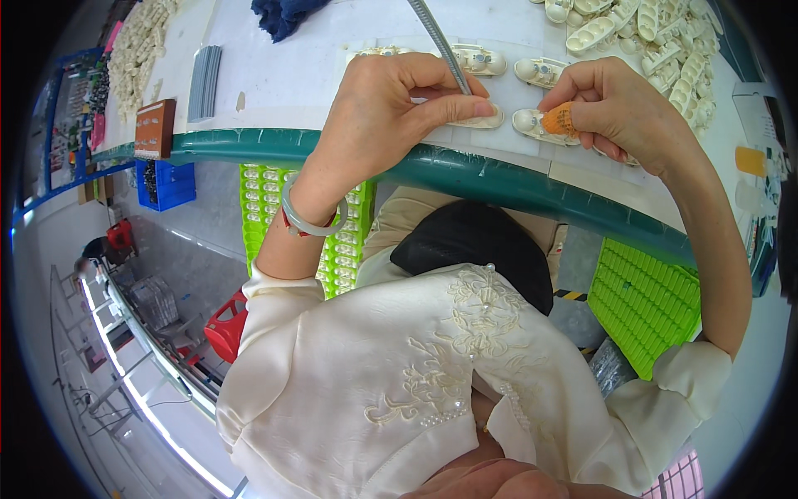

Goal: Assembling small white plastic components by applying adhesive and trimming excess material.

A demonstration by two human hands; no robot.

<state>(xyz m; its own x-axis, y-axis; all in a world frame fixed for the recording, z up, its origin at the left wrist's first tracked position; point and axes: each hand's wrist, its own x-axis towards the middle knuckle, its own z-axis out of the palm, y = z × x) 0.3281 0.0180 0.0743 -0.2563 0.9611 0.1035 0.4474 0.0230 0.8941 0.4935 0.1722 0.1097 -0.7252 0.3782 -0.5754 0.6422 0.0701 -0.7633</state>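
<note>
My left hand [399, 104] is closed, its thumb and index finger pinching the lower end of a ribbed grey metal tube [436, 37] that slants down from the top edge. Right below those fingertips lies a cream plastic part [484, 121]. My right hand [611, 112] is bent over another cream oblong part [529, 123] on the white tabletop. An orange rubbery cover [559, 121] sits at its fingertips, apparently worn on a finger. Those fingers are curled together; anything between them is hidden. More such parts, with small metal-looking pieces in them, lie just behind, one [540, 72] between the hands.
Loose cream parts [690, 79] heap at the far right, others [141, 54] at the far left. A stack of grey strips [204, 83], a brown box [155, 129] and dark blue cloth [283, 15] lie leftward. The green table edge [515, 179] curves before me, above green trays [648, 299].
</note>
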